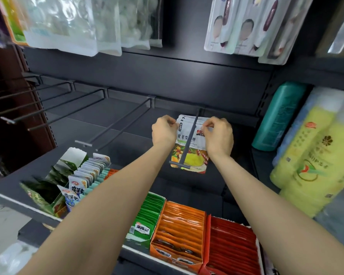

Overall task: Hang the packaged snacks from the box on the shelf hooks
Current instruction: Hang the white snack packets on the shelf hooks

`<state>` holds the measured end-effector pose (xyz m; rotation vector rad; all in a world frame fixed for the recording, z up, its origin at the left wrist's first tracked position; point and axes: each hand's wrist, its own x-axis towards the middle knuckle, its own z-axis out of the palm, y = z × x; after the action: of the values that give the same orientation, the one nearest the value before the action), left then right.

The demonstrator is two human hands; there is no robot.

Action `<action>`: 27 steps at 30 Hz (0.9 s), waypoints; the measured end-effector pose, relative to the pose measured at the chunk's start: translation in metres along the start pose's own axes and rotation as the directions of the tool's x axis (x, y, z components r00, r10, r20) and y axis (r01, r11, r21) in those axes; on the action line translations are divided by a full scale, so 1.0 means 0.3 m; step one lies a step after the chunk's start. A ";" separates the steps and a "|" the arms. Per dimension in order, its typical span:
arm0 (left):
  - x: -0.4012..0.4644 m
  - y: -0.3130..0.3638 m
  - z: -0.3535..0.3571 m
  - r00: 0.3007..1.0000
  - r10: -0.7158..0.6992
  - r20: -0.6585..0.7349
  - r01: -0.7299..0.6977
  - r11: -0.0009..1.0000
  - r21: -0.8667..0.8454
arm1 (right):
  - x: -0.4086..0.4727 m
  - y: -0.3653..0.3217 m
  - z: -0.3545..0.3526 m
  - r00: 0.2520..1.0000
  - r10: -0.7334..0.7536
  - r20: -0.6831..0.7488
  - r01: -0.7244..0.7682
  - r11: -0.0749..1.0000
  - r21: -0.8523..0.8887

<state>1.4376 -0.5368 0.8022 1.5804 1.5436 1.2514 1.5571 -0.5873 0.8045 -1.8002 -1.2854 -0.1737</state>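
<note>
A white snack packet [193, 155] with fruit pictures hangs on a dark shelf hook [189, 139] in the middle of the shelf back, with more packets stacked behind it. My left hand [164, 132] pinches the packets' top left corner. My right hand [218, 135] pinches the top right corner. The hook's rod runs down across the front of the packet to a crossbar tip. The box the packets came from is not in view.
Several bare hooks [115, 124] stick out to the left. Display boxes of green [147, 219], orange [179, 231] and red [232, 245] sachets line the lower shelf. A teal bottle [278, 116] and yellow rolls [310, 159] stand at right. Bags hang above.
</note>
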 end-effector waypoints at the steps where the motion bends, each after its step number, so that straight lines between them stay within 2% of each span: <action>1: -0.001 -0.006 0.000 1.000 -0.001 0.001 0.001 1.000 0.000 | -0.001 0.000 -0.001 1.000 -0.004 0.009 0.004 1.000 -0.009; 4: -0.026 -0.030 -0.014 0.998 0.046 -0.031 -0.046 0.999 0.000 | -0.027 -0.003 -0.014 1.000 -0.028 0.009 0.028 0.999 0.015; 8: -0.116 -0.078 -0.062 0.980 0.188 -0.062 -0.183 0.980 0.077 | -0.123 0.000 -0.052 1.000 -0.027 -0.011 0.028 0.998 0.055; 12: -0.269 -0.153 -0.157 0.968 0.249 0.040 -0.251 0.966 0.062 | -0.301 -0.003 -0.076 0.997 0.021 0.078 -0.035 0.982 0.185; 17: -0.470 -0.281 -0.337 0.956 0.192 0.221 -0.234 0.955 0.181 | -0.624 -0.065 -0.086 0.960 0.021 0.278 -0.091 0.967 0.238; 21: -0.658 -0.422 -0.498 0.942 0.106 0.317 -0.201 0.938 0.283 | -0.882 -0.122 -0.080 0.885 0.011 0.466 -0.089 0.985 0.147; 24: -0.782 -0.514 -0.597 0.899 0.059 0.435 -0.240 0.895 0.375 | -1.069 -0.150 -0.083 0.819 0.013 0.574 -0.066 0.995 0.071; 27: -0.873 -0.586 -0.681 0.838 -0.024 0.546 -0.242 0.879 0.411 | -1.218 -0.171 -0.088 0.709 0.053 0.703 -0.048 0.998 -0.027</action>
<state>1.2114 -0.8040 0.6654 2.1256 1.4402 0.4046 1.3595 -0.8555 0.6435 -1.9815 -1.7450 0.6161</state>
